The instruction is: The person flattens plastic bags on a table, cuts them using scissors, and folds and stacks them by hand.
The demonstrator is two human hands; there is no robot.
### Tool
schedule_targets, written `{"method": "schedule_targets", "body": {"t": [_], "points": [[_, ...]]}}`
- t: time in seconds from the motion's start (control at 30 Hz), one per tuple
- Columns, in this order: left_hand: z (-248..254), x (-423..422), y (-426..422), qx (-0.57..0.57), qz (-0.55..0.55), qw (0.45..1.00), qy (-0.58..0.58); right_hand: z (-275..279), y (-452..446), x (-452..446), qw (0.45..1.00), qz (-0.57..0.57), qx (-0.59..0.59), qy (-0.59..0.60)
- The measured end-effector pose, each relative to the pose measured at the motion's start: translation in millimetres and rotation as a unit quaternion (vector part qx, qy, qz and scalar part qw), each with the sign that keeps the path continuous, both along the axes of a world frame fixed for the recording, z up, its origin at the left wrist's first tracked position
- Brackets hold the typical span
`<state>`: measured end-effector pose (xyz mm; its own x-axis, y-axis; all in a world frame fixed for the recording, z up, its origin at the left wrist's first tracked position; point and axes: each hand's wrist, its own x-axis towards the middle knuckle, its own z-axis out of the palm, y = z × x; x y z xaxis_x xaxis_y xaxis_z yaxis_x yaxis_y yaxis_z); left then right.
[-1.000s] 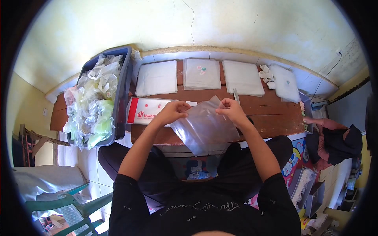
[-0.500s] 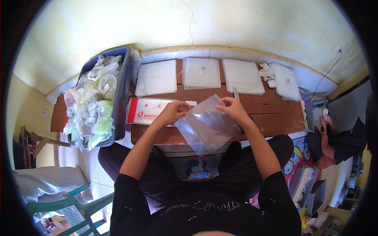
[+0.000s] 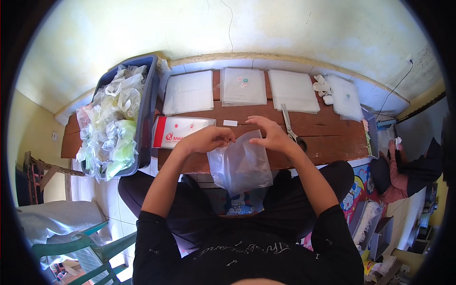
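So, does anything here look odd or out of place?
Yes: crumpled bags bulge over the left rim of the tub, unlike the flat stacks on the table. A crack-like line also runs down the wall.

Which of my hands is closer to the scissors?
Right. Your right hand is just left of the scissors. Your left hand is farther left of them, at the clear plastic bag's upper left edge.

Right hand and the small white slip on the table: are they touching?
Apart. The head view shows a narrow strip of bare brown table between the right hand's outstretched fingertips and the white slip.
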<state>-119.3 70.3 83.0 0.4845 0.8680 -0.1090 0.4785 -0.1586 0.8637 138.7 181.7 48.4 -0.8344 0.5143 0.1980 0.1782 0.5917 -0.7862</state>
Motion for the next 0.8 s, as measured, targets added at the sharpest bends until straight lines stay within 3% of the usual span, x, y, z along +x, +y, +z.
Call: {"method": "schedule_targets", "body": {"t": [0.1,0.2,0.27,0.47,0.7,0.8], "points": [[-1.5,-0.1,-0.6,-0.006,-0.001,1.0,-0.006,-11.2,-5.5,-3.9,0.992,0.028,0.084,-0.085],[-0.4,-1.7,-0.1,-0.005,0.001,1.0,0.023,1.5,-8.4,-7.1,0.983,0.046,0.017,-0.176],[-3.6,-5.1,-0.4,0.064,0.042,0.995,0.061,0.7,-4.3,-4.6,0.984,0.037,-0.007,-0.176],[-13.3,-15.2,4.8,0.095,0.095,0.987,0.089,-1.0,9.4,8.8,0.989,-0.01,-0.074,-0.125],[-31.1,-20.7,9.3,0.041,0.152,0.987,0.033,0.0,8.8,7.5,0.959,-0.134,-0.245,-0.04],[-34.8,-19.8,8.5,0.024,0.146,0.988,0.054,-13.8,11.4,7.1,0.955,-0.148,-0.258,-0.003]]}}
